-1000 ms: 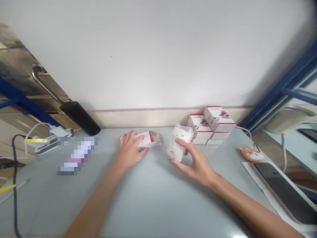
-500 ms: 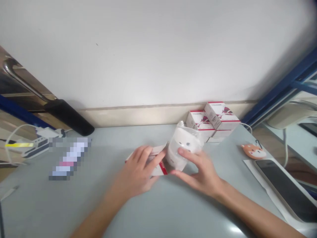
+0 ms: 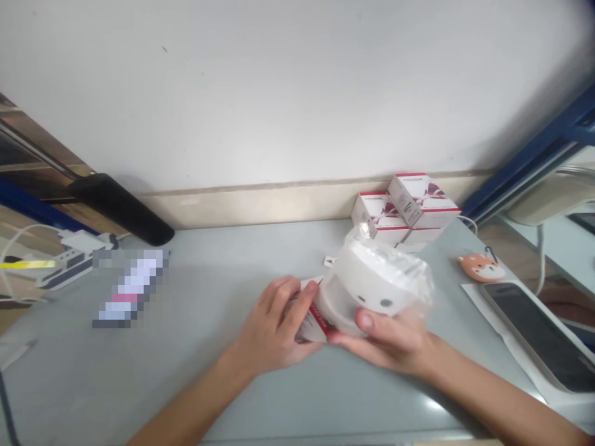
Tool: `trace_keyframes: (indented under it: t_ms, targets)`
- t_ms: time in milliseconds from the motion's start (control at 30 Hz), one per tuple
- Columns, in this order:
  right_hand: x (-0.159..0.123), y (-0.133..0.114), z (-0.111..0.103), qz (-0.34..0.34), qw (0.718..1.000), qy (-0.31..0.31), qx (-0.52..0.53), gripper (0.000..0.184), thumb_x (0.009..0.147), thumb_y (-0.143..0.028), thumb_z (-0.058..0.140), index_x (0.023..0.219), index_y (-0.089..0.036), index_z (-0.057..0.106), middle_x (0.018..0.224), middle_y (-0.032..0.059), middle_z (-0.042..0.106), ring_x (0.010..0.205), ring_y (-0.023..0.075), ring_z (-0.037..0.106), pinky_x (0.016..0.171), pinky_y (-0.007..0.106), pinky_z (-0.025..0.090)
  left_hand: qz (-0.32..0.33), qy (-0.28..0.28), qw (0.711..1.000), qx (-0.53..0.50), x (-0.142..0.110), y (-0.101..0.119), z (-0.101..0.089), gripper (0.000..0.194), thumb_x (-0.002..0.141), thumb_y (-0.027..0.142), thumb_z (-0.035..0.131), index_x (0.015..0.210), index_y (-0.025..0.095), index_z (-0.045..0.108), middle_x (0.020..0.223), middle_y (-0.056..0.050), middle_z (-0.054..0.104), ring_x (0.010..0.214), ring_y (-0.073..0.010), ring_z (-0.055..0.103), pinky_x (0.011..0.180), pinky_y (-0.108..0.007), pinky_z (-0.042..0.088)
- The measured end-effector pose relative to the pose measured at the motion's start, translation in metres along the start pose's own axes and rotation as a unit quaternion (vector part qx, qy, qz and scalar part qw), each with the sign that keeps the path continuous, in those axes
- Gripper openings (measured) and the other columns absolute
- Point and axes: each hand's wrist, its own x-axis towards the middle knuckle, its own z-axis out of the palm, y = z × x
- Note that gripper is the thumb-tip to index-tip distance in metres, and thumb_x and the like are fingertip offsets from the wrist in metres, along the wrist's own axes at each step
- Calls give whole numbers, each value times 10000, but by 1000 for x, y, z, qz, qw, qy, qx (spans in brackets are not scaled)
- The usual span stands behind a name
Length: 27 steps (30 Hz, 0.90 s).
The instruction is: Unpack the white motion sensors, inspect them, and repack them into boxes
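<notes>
My left hand point(image 3: 274, 325) is closed on a small white and red cardboard box point(image 3: 312, 317), its fingers over the top and much of the box hidden under them. Printed letters ending in "ETECTOR" show on the red strip. Against the box's right end, my right hand point(image 3: 395, 337) grips a white rounded detector point(image 3: 367, 282) wrapped in a clear plastic bag, thumb on its front and fingers beneath. The detector is tilted, and two dark dots show on its face. Behind it on the desk lies a small white piece point(image 3: 330, 261) with a dark mark.
Several white and red boxes point(image 3: 409, 207) are stacked by the wall. On the right are an orange animal-faced case point(image 3: 481, 267) and a phone point(image 3: 542, 334) on white paper. A power strip point(image 3: 69, 263), a blurred-out phone-like object point(image 3: 132, 288) and a black cylinder point(image 3: 123, 207) lie left.
The bagged detector has moved right and tipped over further, away from the box. My left hand and the box have shifted slightly right. The small white piece now shows behind them.
</notes>
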Motion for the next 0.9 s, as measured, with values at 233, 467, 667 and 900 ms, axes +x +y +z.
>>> trace_keyframes:
  t_ms: [233,467,667,900]
  targets:
    - [16,-9,-1,-52,998,3,36,563,1031,-330,614,1570,-273,466,1256,103,696,1125,276,644,957,432,458,-72,41,996,-34,-4,1,9,1048,862,422,801,1694,131,235,1152,-178,607,1028,-310,630,820,-465,640]
    - [22,-18,-7,-19,996,-81,41,534,1064,-207,496,1578,-349,471,1456,68,643,1324,284,557,1171,519,334,-183,67,976,-94,-7,8,19,1122,816,382,844,1706,163,197,1237,-175,611,1103,-316,629,900,-457,605]
    - [17,-19,7,-2,1000,-17,17,901,1030,-295,627,1736,-294,66,1489,161,620,1414,362,489,1127,610,428,-243,80,957,-135,-11,11,25,1117,821,450,835,1703,202,195,1238,-157,558,1106,-307,617,930,-476,581]
    - [9,-17,16,31,999,29,11,934,1013,-346,633,1721,-203,41,1479,239,563,1403,387,498,1106,653,453,-275,79,945,-158,-10,15,26,1107,810,447,850,1693,224,221,1195,-127,536,1096,-293,608,949,-474,563]
